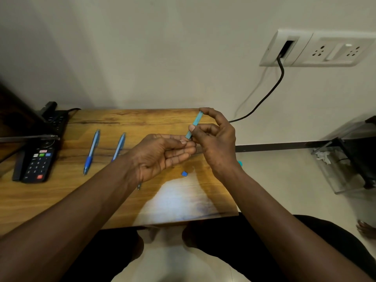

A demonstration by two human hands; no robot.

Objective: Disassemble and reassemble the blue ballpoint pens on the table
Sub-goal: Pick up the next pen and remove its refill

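Above the right half of the wooden counter [101,200], both hands meet in mid-air. The right hand [215,143] grasps a light blue pen barrel [194,124] — thumb pressed on its lower part, forefinger curled over its upper end. The barrel is tilted, upper end leaning right and away from the person, lower end pointing down toward the left hand. The left hand [160,155] is held palm up and partly cupped, its fingertips [184,141] touching or just beside the lower end of the barrel. Whether the left hand grips a small part there cannot be told; the fingers hide that spot.

On the counter, just below and between the two hands, lies a small blue pen piece [184,174], apart from both hands. Another small blue part [240,163] shows at the counter's right edge, mostly hidden behind the right wrist. A pen tip [139,187] shows below the left wrist; the rest of it is hidden by the arm.

Left of the hands, two assembled blue pens lie near each other, roughly parallel, tips toward the person: the left pen [92,152] in full view, the second pen [119,146] partly covered by the left forearm. Further left — near the counter's left end — lies a black remote control [38,159].
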